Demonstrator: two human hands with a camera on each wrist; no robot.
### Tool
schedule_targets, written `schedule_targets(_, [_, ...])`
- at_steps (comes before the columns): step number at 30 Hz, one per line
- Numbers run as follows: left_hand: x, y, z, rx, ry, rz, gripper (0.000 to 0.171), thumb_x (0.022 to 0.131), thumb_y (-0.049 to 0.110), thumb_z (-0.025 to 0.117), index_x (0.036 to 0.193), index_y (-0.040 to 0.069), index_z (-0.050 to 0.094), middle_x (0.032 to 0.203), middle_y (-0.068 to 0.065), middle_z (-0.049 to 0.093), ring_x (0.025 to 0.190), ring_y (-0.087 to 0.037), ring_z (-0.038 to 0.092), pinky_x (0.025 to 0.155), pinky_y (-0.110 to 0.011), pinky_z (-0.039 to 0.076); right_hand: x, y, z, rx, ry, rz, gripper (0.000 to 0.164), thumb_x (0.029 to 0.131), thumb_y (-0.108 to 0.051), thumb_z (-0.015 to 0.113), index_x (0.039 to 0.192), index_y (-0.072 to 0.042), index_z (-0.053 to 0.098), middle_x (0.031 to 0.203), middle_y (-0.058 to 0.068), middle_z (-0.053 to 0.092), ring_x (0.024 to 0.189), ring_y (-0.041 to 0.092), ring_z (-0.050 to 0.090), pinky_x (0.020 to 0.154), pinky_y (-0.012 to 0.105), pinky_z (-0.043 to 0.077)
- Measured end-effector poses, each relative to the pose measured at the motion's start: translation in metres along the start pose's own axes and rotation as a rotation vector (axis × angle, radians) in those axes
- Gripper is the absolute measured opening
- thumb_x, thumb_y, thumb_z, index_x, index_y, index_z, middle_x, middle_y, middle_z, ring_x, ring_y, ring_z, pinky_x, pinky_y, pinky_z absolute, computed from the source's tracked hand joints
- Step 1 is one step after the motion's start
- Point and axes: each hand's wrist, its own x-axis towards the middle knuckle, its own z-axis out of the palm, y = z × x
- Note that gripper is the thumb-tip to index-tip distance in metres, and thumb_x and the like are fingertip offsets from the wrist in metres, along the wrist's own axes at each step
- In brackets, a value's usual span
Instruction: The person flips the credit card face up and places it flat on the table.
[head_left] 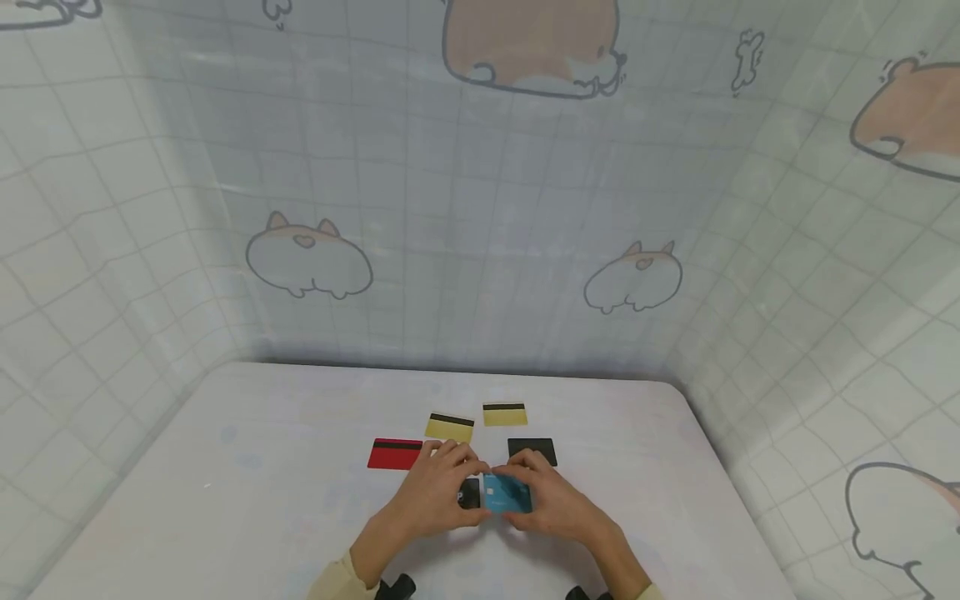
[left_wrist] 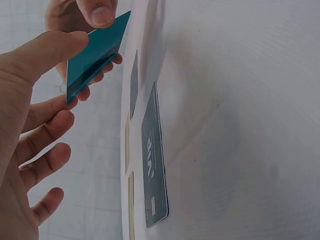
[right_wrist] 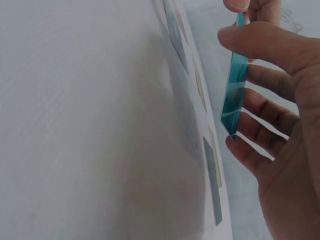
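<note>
Both hands hold a blue bank card (head_left: 507, 493) up off the white table, tilted, with a small chip square showing on its face. My left hand (head_left: 441, 493) pinches its left end between thumb and index finger; the other left fingers are spread loosely in the left wrist view. At the opposite end, my right hand (head_left: 553, 497) grips the card by its edges, thumb on the near side and fingers along the far side. A black VIP card (left_wrist: 154, 160) lies flat on the table below, partly covered by the left hand in the head view.
On the white table (head_left: 262, 500) beyond the hands lie a red card (head_left: 394, 455), two gold cards, one left (head_left: 450, 427) and one right (head_left: 505, 415), and a dark card (head_left: 534, 450) behind the right hand. A patterned curtain (head_left: 465, 208) surrounds the table's back and sides.
</note>
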Motion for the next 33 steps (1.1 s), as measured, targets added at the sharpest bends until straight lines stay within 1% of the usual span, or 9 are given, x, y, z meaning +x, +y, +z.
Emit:
schedule_targets(6, [-0.001,-0.001,-0.001,0.005,0.019,0.003,0.053,0.077,0.065,0.076,0.117,0.031,0.070,0.108,0.012,0.058,0.107,-0.013,0.052,0.100,-0.054,0.040,0.003,0.000,-0.001,-0.004,-0.016,0.026,0.057,0.083,-0.042,0.080,0.136,-0.035,0.058,0.127,-0.012,0.045,0.114,0.011,0.045,0.097,0.038,0.047])
schedule_targets(11, [-0.002,-0.002,-0.002,0.022,0.048,0.022,0.053,0.077,0.067,0.075,0.115,0.031,0.070,0.106,0.012,0.057,0.105,-0.012,0.052,0.098,-0.052,0.040,0.006,0.001,-0.004,-0.005,-0.022,0.044,0.055,0.082,-0.045,0.080,0.132,-0.035,0.060,0.125,-0.014,0.046,0.112,0.010,0.046,0.097,0.036,0.047])
schedule_targets(16, [-0.001,-0.002,-0.001,0.046,0.048,0.027,0.052,0.076,0.067,0.076,0.115,0.031,0.071,0.105,0.012,0.057,0.104,-0.012,0.052,0.096,-0.050,0.041,0.005,0.000,-0.006,0.002,-0.032,0.050,0.054,0.082,-0.045,0.081,0.131,-0.032,0.061,0.124,-0.012,0.047,0.110,0.010,0.049,0.095,0.036,0.047])
schedule_targets(22, [-0.001,0.000,0.002,0.082,0.012,0.018,0.050,0.075,0.065,0.077,0.112,0.031,0.071,0.101,0.012,0.057,0.099,-0.013,0.052,0.094,-0.049,0.041,0.006,0.001,-0.007,-0.021,-0.062,0.070,0.054,0.081,-0.045,0.081,0.130,-0.030,0.064,0.122,-0.012,0.049,0.108,0.009,0.049,0.095,0.036,0.047])
schedule_targets(29, [-0.002,0.002,0.011,0.110,-0.082,0.009,0.049,0.076,0.063,0.078,0.111,0.029,0.071,0.099,0.011,0.056,0.096,-0.013,0.051,0.090,-0.046,0.041,0.005,0.002,-0.003,-0.010,-0.127,0.085,0.053,0.081,-0.045,0.082,0.129,-0.028,0.067,0.119,-0.013,0.050,0.105,0.006,0.049,0.093,0.032,0.047])
schedule_targets(33, [-0.002,0.002,0.013,0.111,-0.109,-0.004,0.049,0.076,0.064,0.077,0.112,0.030,0.072,0.098,0.011,0.056,0.095,-0.013,0.051,0.090,-0.046,0.041,0.005,0.004,-0.001,-0.039,-0.135,0.074,0.055,0.081,-0.049,0.081,0.129,-0.027,0.067,0.118,-0.014,0.051,0.105,0.005,0.049,0.094,0.031,0.048])
